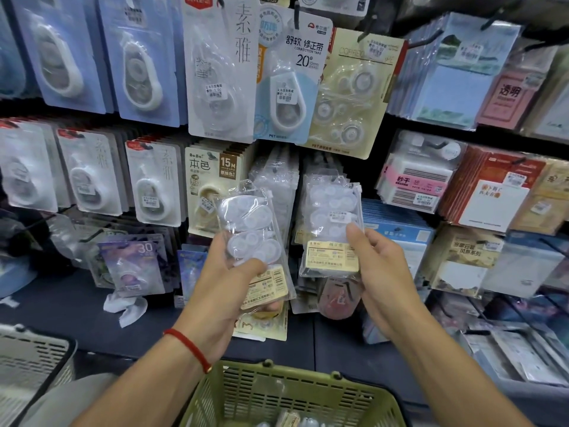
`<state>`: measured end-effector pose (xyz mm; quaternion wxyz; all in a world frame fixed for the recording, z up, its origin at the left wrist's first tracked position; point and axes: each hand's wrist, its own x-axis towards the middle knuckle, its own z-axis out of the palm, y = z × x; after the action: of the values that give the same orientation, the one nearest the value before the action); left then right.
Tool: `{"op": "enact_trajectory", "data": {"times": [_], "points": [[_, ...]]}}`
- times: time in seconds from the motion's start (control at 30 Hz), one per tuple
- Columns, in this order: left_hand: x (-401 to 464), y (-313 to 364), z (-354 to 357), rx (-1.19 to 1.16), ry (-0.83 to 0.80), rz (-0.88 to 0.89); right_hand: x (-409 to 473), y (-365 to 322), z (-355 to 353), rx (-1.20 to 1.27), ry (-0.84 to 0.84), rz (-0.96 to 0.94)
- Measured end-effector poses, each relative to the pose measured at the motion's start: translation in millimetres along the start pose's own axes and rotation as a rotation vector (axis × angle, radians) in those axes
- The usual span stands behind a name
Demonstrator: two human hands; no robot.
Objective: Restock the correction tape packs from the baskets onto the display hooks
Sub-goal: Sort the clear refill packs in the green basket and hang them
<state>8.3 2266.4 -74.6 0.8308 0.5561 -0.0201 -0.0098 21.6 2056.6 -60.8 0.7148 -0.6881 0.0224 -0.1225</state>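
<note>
Right grip [374,257] pinches a clear plastic pack of white correction tapes [332,229] upright by its lower edge, nearest the hanging row just behind it, while the left hand [228,282] clasps a tilted second pack [255,241].

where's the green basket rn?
Head view, bottom centre: the green basket sits below both hands, right of the grey basket.

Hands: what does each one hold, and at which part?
Left hand grips a clear pack by its lower half; right hand pinches another pack at its right edge.
</note>
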Motion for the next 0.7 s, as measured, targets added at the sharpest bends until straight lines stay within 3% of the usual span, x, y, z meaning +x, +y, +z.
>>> {"op": "enact_trajectory", "data": {"times": [0.2, 0.27, 0.33, 0.4, 0.53, 0.7], "points": [[0.4, 1.2, -1.9, 0.003, 0.002, 0.008, -1.8, -5.4, -3.8, 0.053, -0.044, 0.001], [0.7, -0.1, -2.1, 0.027, 0.011, 0.009, 0.7, -2.0, -6.7, -0.135, 0.01, -0.015], [1.0, -2.3, -2.9, 0.09, 0.01, 0.02, 0.2, 3.1, -9.9, -0.51, 0.086, -0.098], [0.8, -4.8, -2.4, 0.131, -0.034, 0.019, -3.1, 6.1, -9.1, -0.643, 0.07, -0.166], [-4.5, -8.5, 4.8, 0.152, -0.148, -0.025, -10.7, 13.0, 0.0, -0.42, -0.259, -0.08], [-8.9, -11.0, 15.0, 0.168, -0.114, -0.011, -13.2, 14.2, 4.6, -0.178, -0.15, -0.051]]}}
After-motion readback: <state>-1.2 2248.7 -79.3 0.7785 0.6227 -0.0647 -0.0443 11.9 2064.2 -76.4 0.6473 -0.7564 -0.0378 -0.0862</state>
